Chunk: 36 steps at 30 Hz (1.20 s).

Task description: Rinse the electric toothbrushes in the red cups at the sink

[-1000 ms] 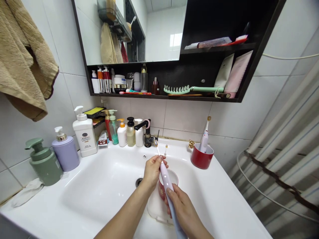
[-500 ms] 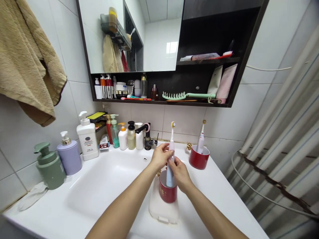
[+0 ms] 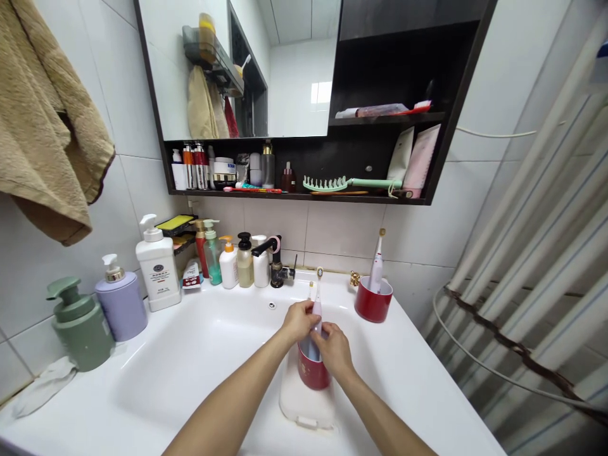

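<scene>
Both hands close on an electric toothbrush (image 3: 318,308), pale pink above and light blue below, held upright with its bristles on top. My left hand (image 3: 299,321) pinches it from the left, and my right hand (image 3: 336,349) grips it lower from the right. Its lower end is inside a red cup (image 3: 314,376), though whether it touches the bottom is hidden. Behind my left fingers a second small brush head (image 3: 310,290) sticks up; its lower part is covered. Beneath the cup lies a white, flat, box-like piece (image 3: 306,408) at the basin's right side.
Another red cup (image 3: 373,305) with an electric toothbrush (image 3: 377,271) stands at the back right. A black faucet (image 3: 277,266) rises behind the white basin (image 3: 180,354). Several pump bottles (image 3: 159,272) line the left and back. A dark mirror cabinet (image 3: 294,197) hangs above.
The toothbrush has gone down deeper into the red cup, and both hands have lowered with it. The whole view has shifted slightly, so the surroundings appear a little further left.
</scene>
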Tool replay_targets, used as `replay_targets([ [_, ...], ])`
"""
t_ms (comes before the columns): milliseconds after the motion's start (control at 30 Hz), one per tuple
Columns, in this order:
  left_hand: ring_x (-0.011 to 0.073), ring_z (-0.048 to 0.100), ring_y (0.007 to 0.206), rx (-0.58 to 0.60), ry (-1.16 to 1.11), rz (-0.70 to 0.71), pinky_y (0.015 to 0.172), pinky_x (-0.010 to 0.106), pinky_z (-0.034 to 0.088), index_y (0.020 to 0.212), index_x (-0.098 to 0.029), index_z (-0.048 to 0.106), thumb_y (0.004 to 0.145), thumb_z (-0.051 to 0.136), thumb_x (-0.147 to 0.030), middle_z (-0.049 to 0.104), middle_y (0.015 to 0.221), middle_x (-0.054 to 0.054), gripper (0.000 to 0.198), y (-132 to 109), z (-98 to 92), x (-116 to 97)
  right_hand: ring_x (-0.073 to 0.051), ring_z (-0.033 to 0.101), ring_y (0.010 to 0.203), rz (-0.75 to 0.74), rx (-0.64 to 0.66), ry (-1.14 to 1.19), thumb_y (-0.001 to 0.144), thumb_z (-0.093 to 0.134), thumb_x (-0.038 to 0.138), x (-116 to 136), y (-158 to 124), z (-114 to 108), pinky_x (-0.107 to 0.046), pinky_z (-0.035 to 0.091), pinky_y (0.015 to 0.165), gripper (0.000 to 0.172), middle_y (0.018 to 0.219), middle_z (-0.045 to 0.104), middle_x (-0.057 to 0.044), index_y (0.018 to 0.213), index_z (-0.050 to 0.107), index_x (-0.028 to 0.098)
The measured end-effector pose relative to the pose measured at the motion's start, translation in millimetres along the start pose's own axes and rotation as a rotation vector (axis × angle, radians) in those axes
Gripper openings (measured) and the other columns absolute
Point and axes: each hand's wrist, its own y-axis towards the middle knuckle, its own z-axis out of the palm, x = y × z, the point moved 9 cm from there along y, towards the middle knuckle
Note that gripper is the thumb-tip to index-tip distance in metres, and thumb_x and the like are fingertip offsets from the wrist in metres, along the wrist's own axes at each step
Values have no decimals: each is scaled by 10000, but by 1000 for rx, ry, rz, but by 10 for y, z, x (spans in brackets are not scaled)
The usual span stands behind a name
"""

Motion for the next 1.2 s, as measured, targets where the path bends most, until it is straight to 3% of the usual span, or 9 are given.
replay_targets([
  [133, 112, 494, 548, 9, -26, -6, 570, 234, 375, 660, -154, 579, 495, 497, -79, 572, 568, -1, 199, -24, -15, 69, -210, 431, 884, -32, 2, -17, 649, 389, 318, 31, -101, -29, -315, 307, 766, 343, 919, 497, -102, 915, 496, 130],
  [233, 115, 501, 581, -21, -76, -19, 582, 233, 374, 726, -142, 564, 508, 504, -94, 577, 617, 14, 231, -63, -39, 119, -227, 328, 1009, -62, 9, -46, 604, 460, 302, 24, -310, -83, -325, 275, 808, 426, 1113, 358, -100, 1006, 433, 163],
  [300, 112, 497, 579, -61, -93, -17, 567, 225, 372, 755, -138, 550, 518, 508, -109, 571, 626, 17, 242, -91, -50, 138, -230, 374, 970, -99, 108, -92, 565, 504, 261, 16, -448, -28, -307, 332, 738, 342, 1144, 315, -75, 903, 496, 210],
  [400, 99, 485, 546, -104, -47, -4, 542, 211, 368, 756, -128, 537, 534, 498, -116, 557, 605, 13, 225, -67, -21, 107, -185, 487, 791, -117, 161, -122, 617, 436, 207, 1, -484, -24, -271, 375, 629, 110, 977, 448, -68, 669, 533, 202],
  [567, 83, 471, 531, -123, 78, 18, 535, 197, 363, 786, -114, 533, 570, 476, -137, 553, 619, 20, 224, 320, 108, -134, -187, 486, 764, -127, 46, -153, 643, 401, 208, 73, -64, -253, -279, 359, 658, 106, 845, 486, -70, 616, 500, 181],
  [767, 95, 478, 586, -140, 200, 86, 554, 192, 355, 817, -136, 545, 560, 513, -164, 567, 671, 26, 261, 963, 303, -436, -240, 356, 989, -125, -94, -209, 644, 409, 218, 63, 517, -520, -314, 312, 750, 110, 976, 429, -113, 661, 503, 163],
  [900, 109, 489, 626, -150, 277, 86, 585, 202, 353, 853, -139, 541, 570, 514, -176, 579, 727, 45, 288, 1220, 390, -430, -243, 351, 995, -122, -135, -239, 645, 419, 215, -25, 762, -550, -317, 320, 741, 100, 952, 441, -109, 653, 504, 162],
  [1000, 122, 496, 665, -174, 325, 57, 610, 214, 351, 899, -142, 522, 578, 509, -178, 579, 781, 60, 324, 1358, 393, -369, -215, 421, 902, -121, -155, -251, 648, 429, 214, -80, 892, -545, -305, 336, 716, 89, 909, 460, -86, 648, 505, 167],
  [1200, 141, 501, 712, -197, 385, 12, 646, 228, 341, 919, -143, 514, 536, 532, -98, 580, 800, 72, 386, 1480, 380, -319, -136, 457, 780, -115, -173, -250, 690, 433, 239, -135, 1105, -517, -319, 351, 691, 127, 862, 490, -33, 724, 501, 138],
])
